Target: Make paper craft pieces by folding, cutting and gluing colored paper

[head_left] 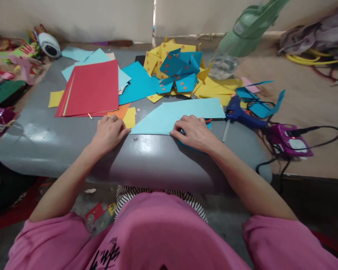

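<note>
A light blue sheet of paper [163, 118], folded along its near edge with a slanting left side, lies on the grey board in front of me. My left hand [109, 131] has its thumb and fingers closed on the paper's pointed left corner. My right hand [195, 131] is curled over the near edge further right, thumb and fingertips pressing it. Something small and dark shows between its fingers, too hidden to name. Beside and under that hand, a red-orange edge and some blue paper peek out, mostly covered.
Red sheets [94, 90] are stacked at left. Yellow and blue folded paper shapes [180, 69] sit behind. At right are a blue glue gun [242, 114], a purple power box [290, 140] with black cords, and a green-topped spray bottle [239, 35]. A white camera [49, 45] stands back left.
</note>
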The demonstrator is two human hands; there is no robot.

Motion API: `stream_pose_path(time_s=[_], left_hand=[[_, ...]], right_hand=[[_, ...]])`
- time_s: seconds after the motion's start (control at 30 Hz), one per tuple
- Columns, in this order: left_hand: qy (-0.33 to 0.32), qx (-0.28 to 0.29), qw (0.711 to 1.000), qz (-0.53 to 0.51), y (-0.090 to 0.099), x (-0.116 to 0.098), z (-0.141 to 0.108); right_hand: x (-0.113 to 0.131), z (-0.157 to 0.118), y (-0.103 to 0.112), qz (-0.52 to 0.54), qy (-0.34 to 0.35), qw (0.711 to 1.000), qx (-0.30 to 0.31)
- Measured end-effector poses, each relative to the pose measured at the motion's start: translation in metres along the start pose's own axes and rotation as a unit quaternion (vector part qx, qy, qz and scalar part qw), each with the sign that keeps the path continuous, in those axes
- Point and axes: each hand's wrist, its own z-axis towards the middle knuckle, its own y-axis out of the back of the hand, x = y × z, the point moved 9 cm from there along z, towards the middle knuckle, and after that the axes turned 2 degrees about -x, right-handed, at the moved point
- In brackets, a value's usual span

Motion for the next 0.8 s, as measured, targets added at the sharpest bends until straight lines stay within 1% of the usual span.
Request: stream_pose_path(time_s=[0.07, 0.13, 0.17, 0.23, 0.27, 0.3, 0.33, 0.4, 0.43, 0.47, 0.5, 0.57, 0.63, 0.7, 0.8], left_hand=[[0.008, -0.001, 1.000, 0.005, -0.001, 0.006, 0.000], [0.012, -0.021, 1.000, 0.006, 0.001, 0.011, -0.002], [0.017, -0.048, 0.999, 0.003, 0.006, 0.012, -0.005], [0.024, -0.137, 0.990, -0.008, 0.022, 0.009, -0.014], [0.013, -0.185, 0.982, -0.015, 0.030, 0.002, -0.020], [-0.012, -0.228, 0.973, -0.023, 0.037, -0.011, -0.027], [-0.056, -0.256, 0.965, -0.030, 0.040, -0.028, -0.034], [-0.198, -0.247, 0.948, -0.039, 0.032, -0.077, -0.047], [-0.243, -0.228, 0.942, -0.033, 0.025, -0.098, -0.051], [-0.263, -0.213, 0.941, -0.029, 0.018, -0.113, -0.053], [-0.269, -0.191, 0.944, -0.029, 0.010, -0.124, -0.052], [-0.255, -0.145, 0.956, -0.030, -0.003, -0.135, -0.047], [-0.235, -0.104, 0.966, -0.032, -0.012, -0.136, -0.042], [-0.227, -0.077, 0.970, -0.034, -0.015, -0.134, -0.040], [-0.224, -0.059, 0.972, -0.038, -0.017, -0.132, -0.040]], right_hand=[[0.000, 0.000, -0.001, 0.001, -0.002, 1.000, 0.005], [-0.001, 0.001, -0.001, 0.000, -0.004, 1.000, 0.007], [0.000, 0.001, -0.001, 0.000, -0.005, 1.000, 0.007], [0.000, 0.001, -0.001, -0.001, -0.004, 1.000, 0.004], [0.001, 0.002, -0.001, -0.001, -0.004, 1.000, 0.003], [0.001, 0.002, -0.001, -0.001, -0.002, 1.000, 0.003], [0.001, 0.002, -0.001, -0.002, -0.001, 1.000, 0.003], [0.002, 0.002, -0.001, -0.003, -0.002, 1.000, 0.003], [0.002, 0.002, 0.000, -0.004, -0.002, 1.000, 0.002], [0.002, 0.002, 0.000, -0.005, -0.002, 1.000, 0.002], [0.002, 0.002, 0.001, -0.006, -0.002, 1.000, 0.001], [0.003, 0.001, 0.001, -0.007, 0.000, 1.000, 0.004], [0.003, 0.001, 0.001, -0.003, 0.003, 1.000, 0.006], [0.002, 0.000, 0.001, 0.004, 0.007, 1.000, 0.003], [0.002, 0.000, 0.001, 0.013, 0.014, 1.000, -0.003]])
